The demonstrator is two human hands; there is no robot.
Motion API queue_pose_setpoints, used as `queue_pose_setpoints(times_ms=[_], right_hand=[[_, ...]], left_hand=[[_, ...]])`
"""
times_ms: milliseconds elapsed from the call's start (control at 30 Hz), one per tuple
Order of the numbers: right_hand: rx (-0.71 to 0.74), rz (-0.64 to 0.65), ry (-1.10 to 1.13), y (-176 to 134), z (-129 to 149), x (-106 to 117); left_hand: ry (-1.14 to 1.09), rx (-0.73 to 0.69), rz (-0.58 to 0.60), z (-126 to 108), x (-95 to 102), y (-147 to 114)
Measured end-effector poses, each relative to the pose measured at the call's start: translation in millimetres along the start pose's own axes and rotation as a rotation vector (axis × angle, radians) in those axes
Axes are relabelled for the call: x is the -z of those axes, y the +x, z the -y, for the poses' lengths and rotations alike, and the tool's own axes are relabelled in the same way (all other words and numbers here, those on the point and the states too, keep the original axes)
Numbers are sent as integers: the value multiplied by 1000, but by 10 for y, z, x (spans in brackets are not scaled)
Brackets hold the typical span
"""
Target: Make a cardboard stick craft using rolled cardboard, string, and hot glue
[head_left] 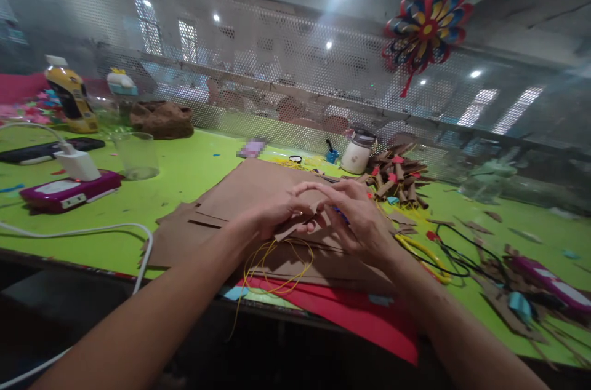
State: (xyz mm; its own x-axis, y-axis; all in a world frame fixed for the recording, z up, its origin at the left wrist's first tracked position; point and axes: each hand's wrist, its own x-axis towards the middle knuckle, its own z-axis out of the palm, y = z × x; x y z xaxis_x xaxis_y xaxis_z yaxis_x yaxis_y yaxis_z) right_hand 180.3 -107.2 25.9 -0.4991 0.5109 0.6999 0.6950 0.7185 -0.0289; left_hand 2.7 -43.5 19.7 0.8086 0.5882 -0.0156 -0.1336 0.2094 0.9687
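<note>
My left hand (277,214) holds a small folded piece of brown paper (293,227) above a stack of flat brown paper sheets (263,184). The fingers of my right hand (353,214) are bent and meet the left fingers at the far end of that piece. Something small and blue shows behind the right fingers; I cannot make out what it is. Loops of thin yellow string (277,279) hang below the left hand, over the sheets and the table's edge. A red sheet (360,322) sticks out from under the stack.
Rolled brown paper pieces (401,181) lie heaped beyond my right hand. Yellow-handled scissors (422,258), black cord and a purple power strip (554,282) are on the right. A clear cup (137,156), another purple power strip (71,190) and a bottle (71,98) stand left.
</note>
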Motion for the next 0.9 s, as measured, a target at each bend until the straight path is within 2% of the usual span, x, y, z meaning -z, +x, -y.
queue_pose_setpoints(times_ms=[133, 233, 300, 367, 433, 533, 600, 733, 900], right_hand=[[-23, 56, -30, 10, -12, -40], [32, 109, -25, 20, 12, -60], [46, 100, 20, 18, 42, -56], [-2, 6, 110, 7, 60, -34], [-105, -168, 184, -9, 38, -5], [-269, -439, 208, -26, -97, 17], [-353, -545, 222, -31, -238, 9], [-525, -604, 400, -38, -485, -14], [-618, -526, 755, -24, -505, 20]], left_hand=[[2, -5, -25, 4, -42, 1], [21, -8, -25, 26, -66, 21], [16, -10, -28, 43, -60, 36], [6, -3, -21, 54, -37, 44], [6, 6, -26, 56, -9, 42], [10, 26, -77, 50, 19, 32], [4, 28, -98, 44, 32, 30], [-8, 7, -88, 37, 66, 35], [14, 16, -119, 16, 89, 26]])
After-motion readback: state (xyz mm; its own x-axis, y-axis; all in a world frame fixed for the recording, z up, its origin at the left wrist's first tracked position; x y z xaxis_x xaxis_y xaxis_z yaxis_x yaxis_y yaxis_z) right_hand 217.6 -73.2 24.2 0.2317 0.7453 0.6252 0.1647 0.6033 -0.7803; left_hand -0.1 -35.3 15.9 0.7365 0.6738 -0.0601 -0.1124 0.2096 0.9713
